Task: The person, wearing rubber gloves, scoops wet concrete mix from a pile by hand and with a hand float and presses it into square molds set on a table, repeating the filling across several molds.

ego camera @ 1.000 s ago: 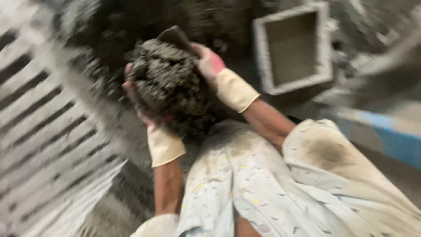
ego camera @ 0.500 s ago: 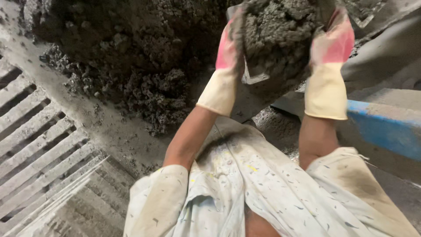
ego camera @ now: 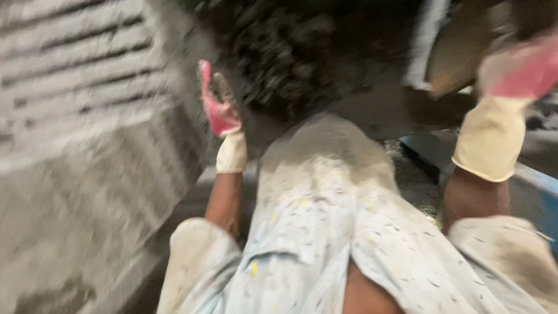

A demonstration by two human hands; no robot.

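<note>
Both hands are empty now: left hand (ego camera: 218,110) open beside the dark clumpy wet mortar heap (ego camera: 290,52), right hand (ego camera: 517,72) blurred, load gone.

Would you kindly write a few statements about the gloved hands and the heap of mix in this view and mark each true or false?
1. Both hands wear pink gloves with cream cuffs. True: left hand, right hand.
2. The left hand grips a shovel. False: it is raised with open fingers and holds nothing.
3. A dark heap of wet mix lies ahead of the person. True.
4. The person wears a plain black shirt. False: the shirt is pale with small specks.
5. The picture is sharp. False: it is motion-blurred.
</note>
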